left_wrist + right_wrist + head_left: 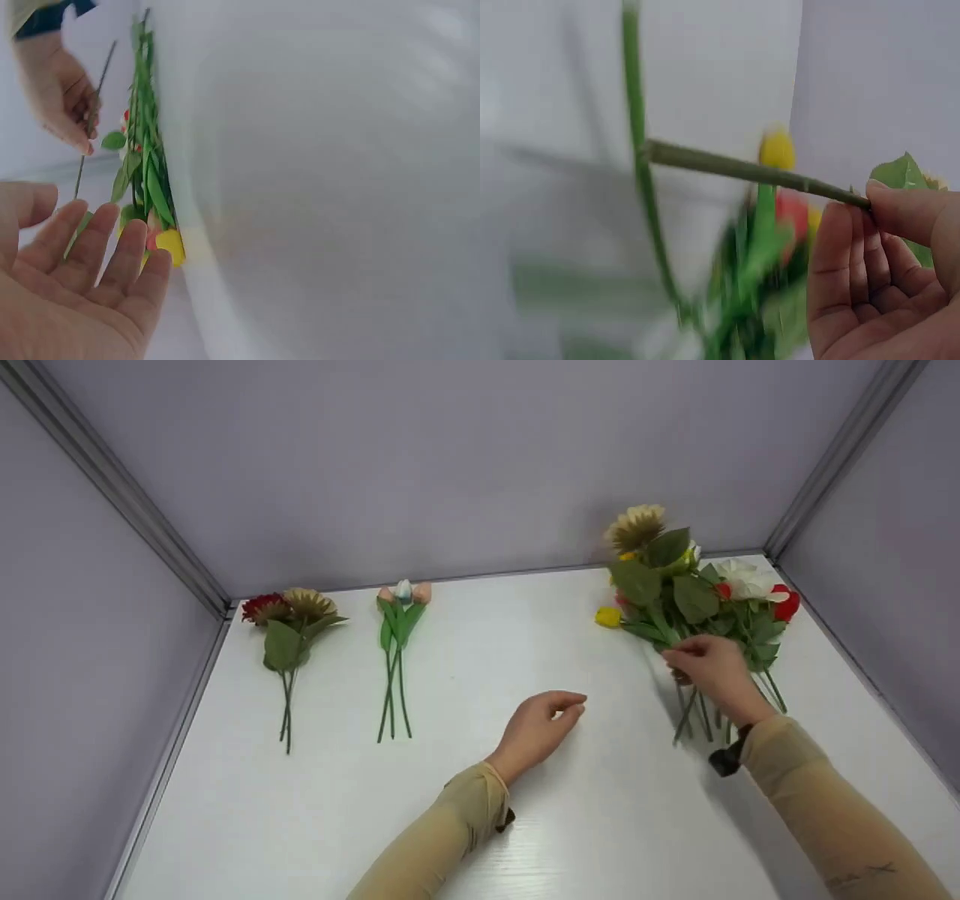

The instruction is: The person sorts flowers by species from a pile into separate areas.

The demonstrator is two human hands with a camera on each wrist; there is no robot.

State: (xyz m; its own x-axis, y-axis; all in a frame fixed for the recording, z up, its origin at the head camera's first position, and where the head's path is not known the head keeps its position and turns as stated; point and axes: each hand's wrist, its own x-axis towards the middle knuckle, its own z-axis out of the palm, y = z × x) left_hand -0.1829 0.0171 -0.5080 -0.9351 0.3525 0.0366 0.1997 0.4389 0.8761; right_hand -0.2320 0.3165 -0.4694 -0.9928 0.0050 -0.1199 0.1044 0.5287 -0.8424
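The right hand (877, 277) is pinching a long green flower stem (742, 169) between thumb and curled fingers, and the stem is running out leftward across the frame. Behind it a blurred yellow tulip bud (777, 148) is showing, with a reddish bloom (791, 214) just below. A broad green leaf (904, 174) is peeking over the thumb.

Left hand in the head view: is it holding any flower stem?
No, the left hand rests empty on the white table, apart from every flower.
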